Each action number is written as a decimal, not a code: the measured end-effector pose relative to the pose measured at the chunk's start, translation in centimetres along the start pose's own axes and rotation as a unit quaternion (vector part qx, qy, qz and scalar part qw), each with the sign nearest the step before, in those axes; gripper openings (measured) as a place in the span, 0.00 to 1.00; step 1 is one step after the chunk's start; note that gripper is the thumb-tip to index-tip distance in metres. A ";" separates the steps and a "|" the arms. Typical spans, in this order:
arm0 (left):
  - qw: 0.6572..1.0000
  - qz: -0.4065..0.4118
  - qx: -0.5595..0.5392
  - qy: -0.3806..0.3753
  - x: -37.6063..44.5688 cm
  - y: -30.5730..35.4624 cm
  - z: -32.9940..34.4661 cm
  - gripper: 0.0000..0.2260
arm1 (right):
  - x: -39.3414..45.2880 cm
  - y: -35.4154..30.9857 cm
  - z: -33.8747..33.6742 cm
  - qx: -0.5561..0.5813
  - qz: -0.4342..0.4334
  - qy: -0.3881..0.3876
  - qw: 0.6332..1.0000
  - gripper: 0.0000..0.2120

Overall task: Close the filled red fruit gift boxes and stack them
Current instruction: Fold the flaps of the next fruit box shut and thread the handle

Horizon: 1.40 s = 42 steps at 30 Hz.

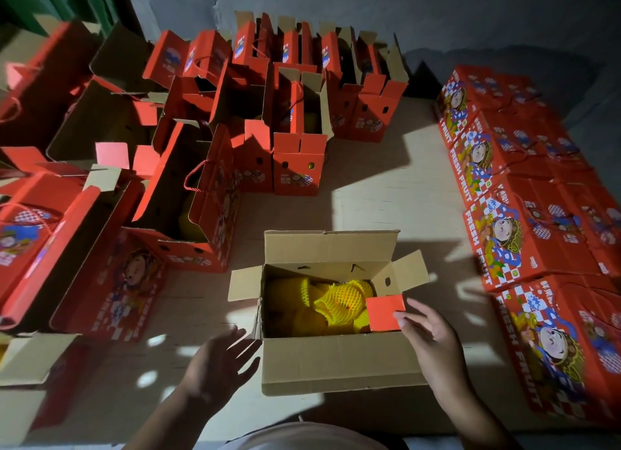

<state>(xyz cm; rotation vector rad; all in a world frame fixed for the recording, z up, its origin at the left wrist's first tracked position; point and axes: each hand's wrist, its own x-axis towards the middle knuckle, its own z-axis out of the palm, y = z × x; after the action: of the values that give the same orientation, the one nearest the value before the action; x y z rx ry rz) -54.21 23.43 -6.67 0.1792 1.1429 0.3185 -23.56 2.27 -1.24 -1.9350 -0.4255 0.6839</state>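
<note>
A pale floor (369, 194) under patchy light runs back to a grey wall, with much of the scene lost in deep shadow. At the far left, open red boxes (188, 194) stand crowded together with flaps up and rope handles showing; their contents are mostly too dark to make out, and those at the left edge are cut off. In the near centre sits an open box (336, 362) with its brown cardboard inner faces showing, holding fruit in yellow foam nets (339, 303) (the left half of its interior is dim). The left hand (218, 365) hovers just beside the box's left wall, fingers spread and straight, holding nothing. The right hand (430, 338) reaches in from the right side, thumb and fingertips pinching the box's red end flap (386, 312), which is folded inward over the fruit. Along the right, closed red boxes (504, 241) printed FRESH FRUIT lie in a row, the nearest one cut off at the bottom.
</note>
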 end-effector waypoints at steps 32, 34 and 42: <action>0.894 0.308 0.325 -0.008 -4.9 0.0 4.0 0.23 | 0.6 1.9 -0.1 -0.001 -0.017 0.011 1.000 0.16; 0.877 0.324 0.354 -0.017 -5.1 -0.2 4.2 0.24 | 0.7 2.0 -0.1 -0.004 -0.021 0.009 1.000 0.16; 0.794 0.378 0.477 0.003 -5.3 -0.9 4.5 0.10 | 0.7 2.2 0.0 0.011 -0.012 0.005 1.000 0.16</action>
<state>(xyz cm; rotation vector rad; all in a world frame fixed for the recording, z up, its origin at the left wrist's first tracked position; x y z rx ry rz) -51.91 20.90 -0.54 1.5657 1.1078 0.4112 -22.97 1.70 -3.39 -1.9081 -0.4328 0.6601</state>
